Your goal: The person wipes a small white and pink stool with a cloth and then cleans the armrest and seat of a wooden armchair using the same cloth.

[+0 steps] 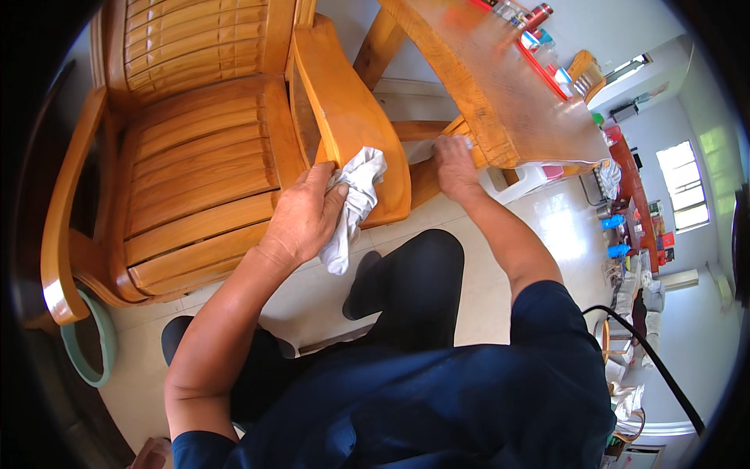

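My left hand [307, 208] grips a crumpled white cloth [354, 199] at the front of a varnished wooden armchair's broad armrest [366, 135]. Part of the cloth lies on the armrest, and its lower end hangs past the front edge. To the right, my right hand [457, 167] reaches to a wooden support [428, 179] beneath the thick edge of a wooden table [486, 117]. Its fingers are bent, and a small white bit shows by the fingertips. What the palm covers is hidden. The slatted chair seat [202, 152] lies left of both hands.
A red-rimmed tray [548, 73] with cups stands on the table. Under the table's near end is a white plastic item [521, 184]. A pale green basin [96, 346] sits on the tiled floor beside the chair's left arm. My knees are close before the chair.
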A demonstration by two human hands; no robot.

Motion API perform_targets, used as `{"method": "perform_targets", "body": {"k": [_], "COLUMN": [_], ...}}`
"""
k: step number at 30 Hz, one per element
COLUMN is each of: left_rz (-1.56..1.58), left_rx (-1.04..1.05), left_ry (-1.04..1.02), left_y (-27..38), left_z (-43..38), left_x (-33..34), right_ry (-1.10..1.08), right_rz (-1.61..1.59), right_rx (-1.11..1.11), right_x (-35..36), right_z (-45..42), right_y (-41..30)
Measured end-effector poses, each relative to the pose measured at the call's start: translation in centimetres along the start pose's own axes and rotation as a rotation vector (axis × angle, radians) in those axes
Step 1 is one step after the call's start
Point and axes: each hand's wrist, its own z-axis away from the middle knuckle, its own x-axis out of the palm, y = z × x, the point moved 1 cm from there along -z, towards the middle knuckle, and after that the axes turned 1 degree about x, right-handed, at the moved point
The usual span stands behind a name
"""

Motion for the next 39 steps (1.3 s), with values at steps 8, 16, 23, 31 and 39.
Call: {"method": "perform_targets", "body": {"k": [8,16,23,31,39], "left_rz": [0.023,0.0,-0.031,-0.03,0.032], "left_rx": [-0.003,0.036,0.034,-0.007,-0.004], "left_ry": [-0.007,0.006,-0.009,-0.035,-0.064], "left_y": [-0.2,-0.1,0.5,1.0,0.7], "left_z": [-0.3,-1.1,-1.0,-1.0,-1.4], "left_x": [0.6,0.9,0.3,0.0,0.1], "right_ry": [-0.322,0.399,-0.037,0.374,0.253], "right_rz": [0.228,-0.382,-0.37,-0.404,-0.017], "right_rx": [-0.24,0.258,-0.194,-0.295,-0.366], "right_x": [5.6,-1.7,-5.1,-25.8,-21.8], "right_z": [-0.6,1.2,8.3,11.1,1.6], "right_y": [-3.4,4.9,2.6,1.5,6.0]}}
